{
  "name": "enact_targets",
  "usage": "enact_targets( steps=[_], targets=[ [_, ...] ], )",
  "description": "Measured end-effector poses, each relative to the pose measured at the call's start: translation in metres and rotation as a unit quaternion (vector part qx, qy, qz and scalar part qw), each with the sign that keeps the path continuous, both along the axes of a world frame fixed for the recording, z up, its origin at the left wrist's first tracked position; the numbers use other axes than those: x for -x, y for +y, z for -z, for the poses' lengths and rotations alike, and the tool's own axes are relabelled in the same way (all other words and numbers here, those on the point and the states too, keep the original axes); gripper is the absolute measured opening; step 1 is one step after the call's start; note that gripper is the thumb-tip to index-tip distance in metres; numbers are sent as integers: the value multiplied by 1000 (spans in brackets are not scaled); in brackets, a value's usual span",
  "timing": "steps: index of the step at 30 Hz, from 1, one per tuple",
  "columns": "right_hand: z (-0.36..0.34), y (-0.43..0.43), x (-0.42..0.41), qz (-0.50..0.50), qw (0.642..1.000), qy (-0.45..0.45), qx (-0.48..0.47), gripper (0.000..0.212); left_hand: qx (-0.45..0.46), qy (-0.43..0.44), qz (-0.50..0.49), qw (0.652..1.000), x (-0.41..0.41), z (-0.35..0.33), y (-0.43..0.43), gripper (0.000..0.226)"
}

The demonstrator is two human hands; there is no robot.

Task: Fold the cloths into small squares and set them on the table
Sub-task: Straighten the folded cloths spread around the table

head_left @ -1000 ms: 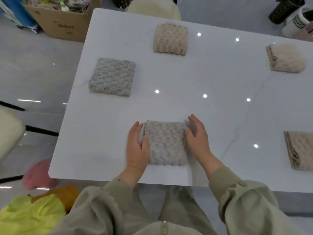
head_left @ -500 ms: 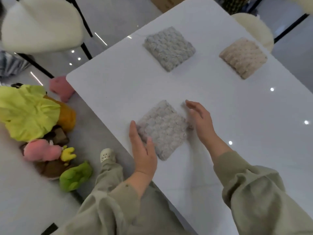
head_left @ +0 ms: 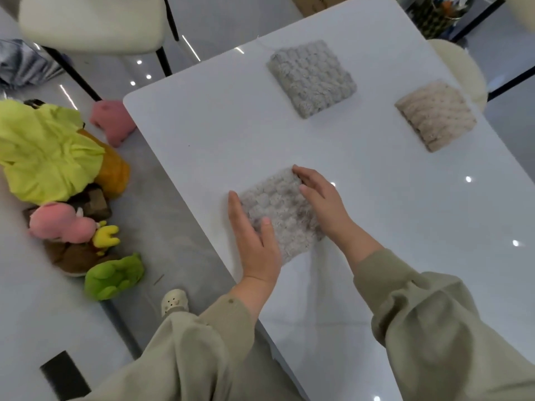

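Both flat hands, left hand [head_left: 254, 241] and right hand [head_left: 324, 204], squared a third folded cloth [head_left: 278, 209] beside two finished squares [head_left: 312, 78] on the table [head_left: 217, 134].

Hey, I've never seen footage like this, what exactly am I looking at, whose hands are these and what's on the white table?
No machine here: a person works with bare hands, filmed by one camera worn on their head, looking down. The left hand and right hand rest open on the edges of a folded grey cloth on the white table; nothing is gripped. Farther off lie another grey square and a beige square. Plush toys sit on the floor.
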State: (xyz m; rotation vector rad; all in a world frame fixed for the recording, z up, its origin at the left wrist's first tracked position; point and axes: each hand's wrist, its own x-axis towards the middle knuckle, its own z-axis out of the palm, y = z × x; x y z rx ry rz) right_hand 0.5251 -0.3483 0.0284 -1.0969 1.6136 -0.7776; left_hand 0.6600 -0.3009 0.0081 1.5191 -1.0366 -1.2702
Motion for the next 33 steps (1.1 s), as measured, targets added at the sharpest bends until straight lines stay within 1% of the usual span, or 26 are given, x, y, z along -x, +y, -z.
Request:
enact_targets(
  steps=[9, 16, 18, 19, 20, 21, 22, 23, 24, 26, 27, 28, 30, 33],
  targets=[
    [3, 3, -5, 14, 1000, -15, 10, 48, 7, -9, -3, 1000, 6, 3, 2, 66],
    [3, 3, -11, 14, 1000, 4, 17, 45, 9, -18, 6, 1000, 5, 6, 2, 66],
    [-1, 4, -14, 13, 999, 29, 19, 44, 17, -31, 20, 999, 1, 3, 2, 66],
    [-4, 5, -14, 19, 998, 57, 25, 42, 26, -48, 34, 998, -4, 1, 1, 64],
    [-7, 6, -12, 27, 994, 100, 32, 41, 35, -80, 56, 995, -11, -1, -2, 63],
    [-10, 9, -10, 31, 986, 160, 42, 41, 46, -134, 91, 986, -19, -1, -5, 61],
    [-12, 12, -8, 26, 971, 230, 52, 41, 66, -208, 136, 966, -29, -1, -9, 61],
    [-12, 16, -7, 13, 954, 295, 58, 42, 99, -287, 188, 934, -40, -1, -13, 62],
    [-13, 19, -8, -5, 936, 347, 56, 43, 146, -360, 237, 890, -50, -2, -18, 64],
    [-12, 26, -14, -39, 906, 421, 27, 48, 226, -482, 322, 783, -68, -4, -29, 68],
    [-12, 30, -19, -46, 894, 446, 14, 52, 244, -525, 351, 736, -74, -7, -35, 69],
    [-12, 33, -25, -44, 885, 463, 3, 55, 250, -553, 370, 703, -79, -9, -40, 69],
    [-13, 38, -36, -21, 880, 474, -19, 59, 257, -575, 392, 670, -82, -13, -51, 70],
    [-14, 39, -49, 16, 882, 468, -52, 59, 273, -579, 423, 642, -78, -18, -74, 71]
  ],
)
